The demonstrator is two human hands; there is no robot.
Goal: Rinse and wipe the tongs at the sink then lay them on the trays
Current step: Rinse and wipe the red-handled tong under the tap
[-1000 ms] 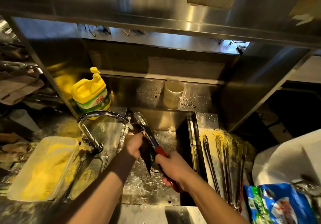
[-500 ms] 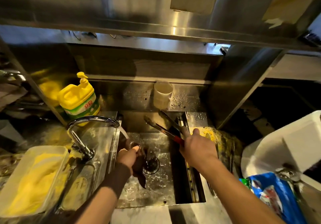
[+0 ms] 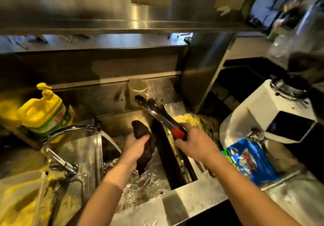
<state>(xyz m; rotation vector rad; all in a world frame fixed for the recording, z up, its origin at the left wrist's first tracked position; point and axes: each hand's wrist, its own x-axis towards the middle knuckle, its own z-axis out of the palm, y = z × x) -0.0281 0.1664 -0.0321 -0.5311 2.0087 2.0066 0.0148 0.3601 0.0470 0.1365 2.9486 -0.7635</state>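
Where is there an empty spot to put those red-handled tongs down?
Bare steel shows on the front counter ledge, between the sink basin and the blue plastic packet. The left is crowded: yellow soap jug, curved chrome faucet. The right hand holds the red-handled tongs; the left hand grips a dark cloth.

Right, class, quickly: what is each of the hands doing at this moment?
Left hand: closed on the dark cloth over the sink.
Right hand: closed on the red handle of the tongs.
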